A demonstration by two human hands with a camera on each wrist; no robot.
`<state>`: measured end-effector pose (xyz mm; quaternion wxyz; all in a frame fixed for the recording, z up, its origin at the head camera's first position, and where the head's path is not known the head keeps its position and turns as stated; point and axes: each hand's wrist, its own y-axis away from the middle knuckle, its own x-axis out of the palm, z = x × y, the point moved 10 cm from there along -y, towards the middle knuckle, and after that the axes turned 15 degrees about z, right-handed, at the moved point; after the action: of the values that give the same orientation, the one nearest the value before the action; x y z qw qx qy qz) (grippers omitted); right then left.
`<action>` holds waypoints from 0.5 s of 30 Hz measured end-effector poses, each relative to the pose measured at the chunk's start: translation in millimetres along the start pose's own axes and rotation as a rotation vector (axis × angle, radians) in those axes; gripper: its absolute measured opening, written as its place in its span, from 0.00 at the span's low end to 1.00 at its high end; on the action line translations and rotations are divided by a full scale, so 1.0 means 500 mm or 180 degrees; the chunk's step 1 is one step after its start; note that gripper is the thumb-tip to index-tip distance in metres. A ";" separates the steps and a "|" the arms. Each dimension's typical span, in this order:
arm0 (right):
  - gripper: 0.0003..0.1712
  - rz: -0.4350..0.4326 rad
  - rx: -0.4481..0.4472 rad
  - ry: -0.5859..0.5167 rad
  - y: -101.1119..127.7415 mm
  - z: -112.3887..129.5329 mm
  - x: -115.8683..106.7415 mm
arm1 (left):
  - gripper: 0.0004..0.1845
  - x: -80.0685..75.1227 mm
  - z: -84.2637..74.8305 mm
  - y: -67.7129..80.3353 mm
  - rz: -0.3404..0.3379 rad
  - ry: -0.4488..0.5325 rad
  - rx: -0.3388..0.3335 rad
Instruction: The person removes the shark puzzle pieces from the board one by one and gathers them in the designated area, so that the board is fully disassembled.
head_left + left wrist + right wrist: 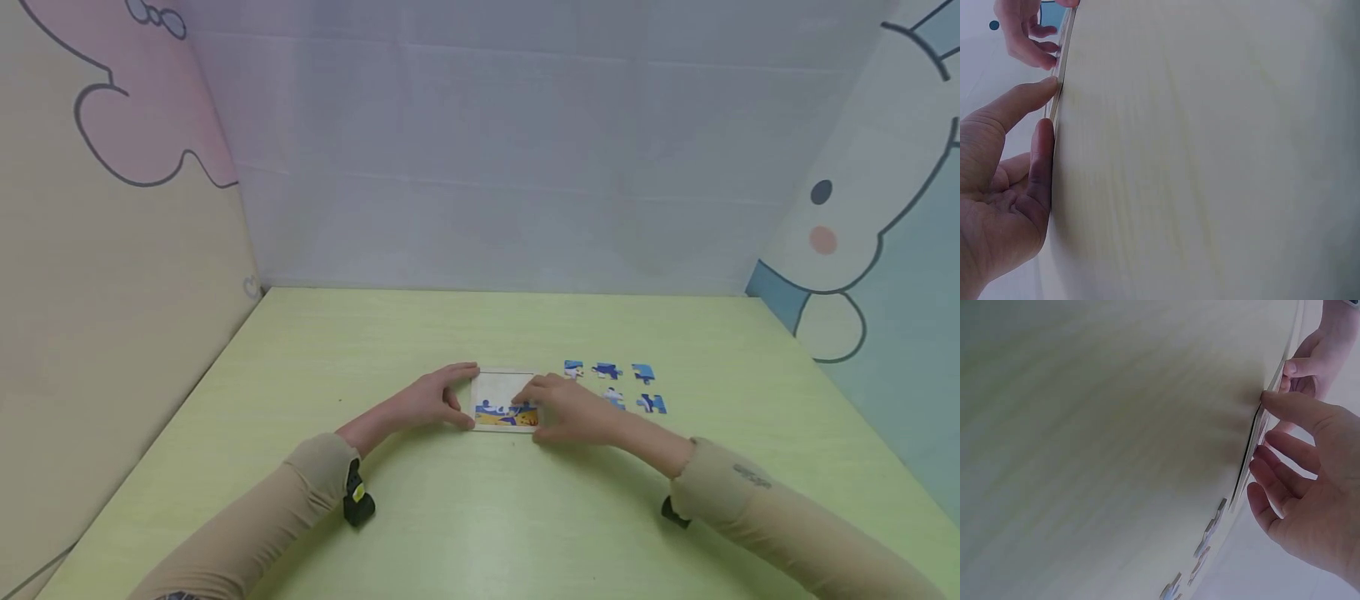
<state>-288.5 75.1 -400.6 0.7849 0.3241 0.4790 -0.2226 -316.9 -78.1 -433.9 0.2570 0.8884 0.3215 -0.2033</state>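
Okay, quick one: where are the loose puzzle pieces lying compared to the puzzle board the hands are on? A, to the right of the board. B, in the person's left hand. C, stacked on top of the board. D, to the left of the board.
A: in the head view the loose puzzle pieces lie on the table to the right of the puzzle board, beyond the right hand.

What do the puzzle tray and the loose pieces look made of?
Puzzle tray: a thin, stiff, pale board, probably cardboard or light wood, edge-on in the wrist views. Loose puzzle pieces: flat die-cut card, printed blue and white, matte.
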 end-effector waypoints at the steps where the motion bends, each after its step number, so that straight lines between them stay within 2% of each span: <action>1: 0.28 0.0007 -0.0015 0.0000 -0.002 0.002 0.000 | 0.49 0.000 0.000 0.000 -0.0004 0.0002 -0.0004; 6: 0.25 0.0107 -0.0128 0.0005 -0.010 0.008 -0.002 | 0.49 -0.002 0.002 0.000 -0.0012 -0.0010 -0.0029; 15: 0.23 0.0246 -0.0170 -0.0280 -0.015 0.009 -0.008 | 0.48 0.004 -0.003 -0.006 0.0077 -0.0119 0.0071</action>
<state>-292.5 66.7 -397.7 0.8216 0.3112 0.4369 -0.1932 -317.0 -74.3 -434.9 0.2554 0.8911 0.3037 -0.2203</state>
